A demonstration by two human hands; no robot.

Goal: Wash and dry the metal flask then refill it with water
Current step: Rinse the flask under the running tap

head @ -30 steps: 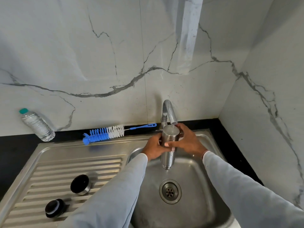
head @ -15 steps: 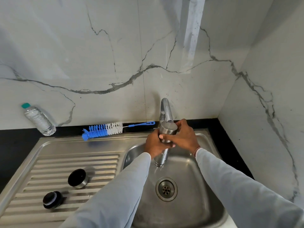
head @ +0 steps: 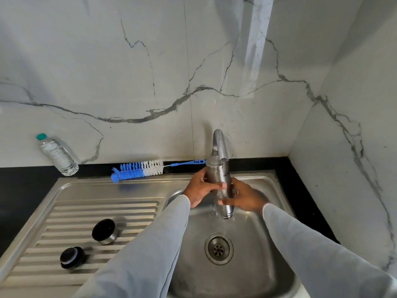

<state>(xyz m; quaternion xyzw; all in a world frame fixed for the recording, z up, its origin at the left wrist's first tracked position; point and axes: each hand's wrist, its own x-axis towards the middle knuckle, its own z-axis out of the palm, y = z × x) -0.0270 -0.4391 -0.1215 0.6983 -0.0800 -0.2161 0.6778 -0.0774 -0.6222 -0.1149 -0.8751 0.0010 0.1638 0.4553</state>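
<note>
The metal flask is held over the sink basin, mouth end down, its base tucked just under the tap spout. Water runs off its lower end and falls toward the drain, which sits at six o'clock from the flask. The left hand wraps the upper body from the nine o'clock side, thumb across the front. The right hand clasps the lower body from four o'clock, fingers curled round the steel.

On the ribbed drainboard, off at eight o'clock from the flask, a black-lined steel cup lid lies on its side, and a black stopper sits near it at seven o'clock. A blue and white bottle brush lies along the sink's back edge at ten o'clock from the flask. Farther out at nine o'clock, a clear plastic water bottle with a green cap stands against the marble wall.
</note>
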